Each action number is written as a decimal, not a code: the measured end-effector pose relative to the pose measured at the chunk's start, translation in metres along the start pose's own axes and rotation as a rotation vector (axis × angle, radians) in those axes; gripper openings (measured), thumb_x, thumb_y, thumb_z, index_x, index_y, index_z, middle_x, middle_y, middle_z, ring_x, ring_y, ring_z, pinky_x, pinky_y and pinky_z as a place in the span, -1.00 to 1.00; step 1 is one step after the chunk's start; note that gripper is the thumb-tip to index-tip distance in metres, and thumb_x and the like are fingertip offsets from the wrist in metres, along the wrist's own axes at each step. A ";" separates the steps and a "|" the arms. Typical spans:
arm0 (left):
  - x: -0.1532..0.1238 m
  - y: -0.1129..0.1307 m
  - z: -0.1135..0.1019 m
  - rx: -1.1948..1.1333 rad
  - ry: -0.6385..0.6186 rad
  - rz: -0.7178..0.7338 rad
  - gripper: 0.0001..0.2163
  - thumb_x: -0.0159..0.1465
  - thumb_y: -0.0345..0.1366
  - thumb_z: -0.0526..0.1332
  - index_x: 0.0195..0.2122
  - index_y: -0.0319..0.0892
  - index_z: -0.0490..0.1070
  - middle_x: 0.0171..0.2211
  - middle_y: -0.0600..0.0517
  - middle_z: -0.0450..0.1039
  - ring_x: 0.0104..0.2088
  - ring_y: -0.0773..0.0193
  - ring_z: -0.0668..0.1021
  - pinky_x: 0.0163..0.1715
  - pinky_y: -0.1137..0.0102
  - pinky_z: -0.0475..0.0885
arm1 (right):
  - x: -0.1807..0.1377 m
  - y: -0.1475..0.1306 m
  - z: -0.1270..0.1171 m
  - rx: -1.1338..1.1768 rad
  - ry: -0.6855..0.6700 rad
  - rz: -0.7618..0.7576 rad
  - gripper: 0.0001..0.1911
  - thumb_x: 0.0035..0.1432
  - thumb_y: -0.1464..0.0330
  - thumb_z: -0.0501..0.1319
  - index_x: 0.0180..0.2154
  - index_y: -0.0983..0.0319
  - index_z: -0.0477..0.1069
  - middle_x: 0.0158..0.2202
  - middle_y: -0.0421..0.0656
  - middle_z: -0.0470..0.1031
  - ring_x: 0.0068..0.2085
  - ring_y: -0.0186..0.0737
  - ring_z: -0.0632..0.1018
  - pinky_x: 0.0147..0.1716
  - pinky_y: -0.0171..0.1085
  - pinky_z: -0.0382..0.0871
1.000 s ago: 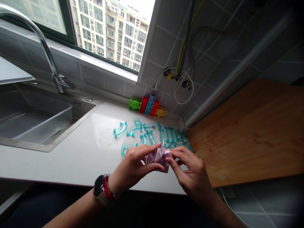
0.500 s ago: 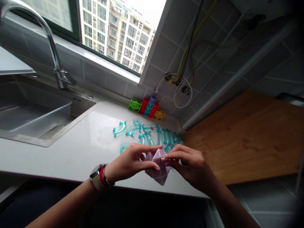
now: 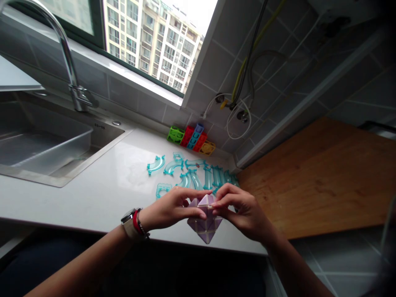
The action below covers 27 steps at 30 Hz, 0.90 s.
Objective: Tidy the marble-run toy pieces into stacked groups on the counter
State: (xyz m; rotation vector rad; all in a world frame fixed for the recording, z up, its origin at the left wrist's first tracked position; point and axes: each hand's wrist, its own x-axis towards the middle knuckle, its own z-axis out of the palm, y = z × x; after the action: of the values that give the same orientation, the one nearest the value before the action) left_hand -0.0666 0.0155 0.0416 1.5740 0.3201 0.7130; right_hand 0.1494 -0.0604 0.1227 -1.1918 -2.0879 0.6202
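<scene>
A pale purple faceted puzzle [image 3: 204, 225], made of triangular segments, hangs just above the front edge of the white counter [image 3: 102, 185]. My left hand [image 3: 171, 208], with a watch and red band at the wrist, pinches its upper left side. My right hand [image 3: 244, 214] pinches its upper right side. Both sets of fingertips meet at the puzzle's top point. The puzzle's lower half shows below my fingers.
Several clear teal curved track pieces [image 3: 192, 173] lie on the counter behind my hands. Coloured plastic blocks [image 3: 190, 138] stand against the tiled wall. A steel sink [image 3: 40, 144] with a tall faucet [image 3: 69, 66] is at the left. A wooden board [image 3: 321, 177] lies at the right.
The puzzle has been turned and reshaped in my fingers, from a bent cluster into a diamond form with its lower point hanging down. My hands drifted slightly toward me.
</scene>
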 end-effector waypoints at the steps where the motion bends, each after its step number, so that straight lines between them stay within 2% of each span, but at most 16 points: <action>1: 0.001 -0.002 0.000 -0.013 0.001 -0.015 -0.44 0.23 -0.17 0.40 0.25 -0.21 0.41 -0.35 0.05 0.54 -0.48 0.36 0.44 -0.49 0.48 0.42 | -0.002 0.001 0.002 -0.013 0.033 0.006 -0.95 0.24 0.36 0.36 -0.25 0.17 0.62 -0.27 -0.15 0.50 -0.25 -0.24 0.57 -0.30 -0.26 0.51; 4: 0.002 -0.005 0.000 0.106 0.063 0.075 -0.46 0.22 -0.18 0.42 0.22 -0.15 0.45 -0.25 0.00 0.60 -0.34 0.28 0.55 -0.35 0.42 0.50 | -0.010 0.004 0.011 -0.066 0.148 0.029 -0.91 0.21 0.41 0.38 -0.20 0.18 0.61 -0.24 -0.14 0.49 -0.25 -0.24 0.56 -0.32 -0.28 0.50; 9: -0.002 0.006 0.008 0.450 0.244 0.424 -0.46 0.16 -0.27 0.48 0.18 -0.07 0.46 -0.04 -0.07 0.60 -0.07 0.16 0.58 -0.01 0.27 0.49 | -0.024 0.000 0.025 -0.169 0.328 0.011 -0.81 0.19 0.45 0.38 -0.12 0.20 0.55 -0.21 -0.12 0.51 -0.30 -0.25 0.54 -0.37 -0.26 0.51; 13: -0.005 0.014 0.017 0.570 0.313 0.568 -0.46 0.21 -0.31 0.44 0.23 -0.07 0.40 0.06 -0.12 0.57 0.04 0.13 0.57 0.05 0.23 0.50 | -0.030 -0.011 0.030 -0.262 0.411 0.017 -0.78 0.18 0.38 0.41 -0.10 0.19 0.55 -0.23 -0.13 0.53 -0.36 -0.25 0.53 -0.39 -0.23 0.53; 17: -0.006 0.014 0.023 0.625 0.357 0.591 -0.45 0.18 -0.29 0.47 0.20 -0.09 0.41 0.05 -0.11 0.58 0.00 0.14 0.60 0.01 0.28 0.53 | -0.032 -0.018 0.034 -0.266 0.440 0.027 -0.77 0.24 0.43 0.34 -0.05 0.19 0.56 -0.21 -0.09 0.52 -0.29 -0.22 0.56 -0.40 -0.27 0.57; 22: -0.004 0.003 0.025 0.651 0.404 0.581 -0.47 0.18 -0.26 0.47 0.18 -0.11 0.42 0.03 -0.13 0.58 -0.05 0.12 0.58 -0.02 0.23 0.51 | -0.034 -0.013 0.040 -0.281 0.428 0.029 -0.68 0.29 0.48 0.26 0.06 0.21 0.53 -0.14 -0.05 0.51 -0.20 -0.20 0.58 -0.32 -0.29 0.62; 25: 0.000 -0.005 0.025 0.607 0.430 0.499 -0.43 0.11 -0.18 0.51 0.14 -0.10 0.45 -0.03 -0.11 0.60 -0.08 0.09 0.57 0.01 0.17 0.48 | -0.035 -0.007 0.042 -0.277 0.424 0.041 -0.69 0.30 0.47 0.24 0.06 0.23 0.52 -0.11 -0.03 0.50 -0.15 -0.16 0.59 -0.29 -0.29 0.63; 27: 0.003 -0.011 0.026 0.498 0.431 0.382 -0.39 0.07 -0.13 0.53 0.14 -0.08 0.46 0.04 -0.14 0.55 0.03 0.03 0.54 0.09 0.10 0.44 | -0.034 -0.001 0.044 -0.238 0.433 0.083 -0.73 0.31 0.44 0.23 0.03 0.22 0.52 -0.11 -0.03 0.51 -0.14 -0.16 0.59 -0.31 -0.30 0.63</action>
State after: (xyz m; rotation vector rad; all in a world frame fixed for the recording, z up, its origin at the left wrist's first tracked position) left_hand -0.0465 -0.0019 0.0320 1.9693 0.5522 1.3548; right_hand 0.1294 -0.0943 0.0837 -1.4072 -1.7811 0.1286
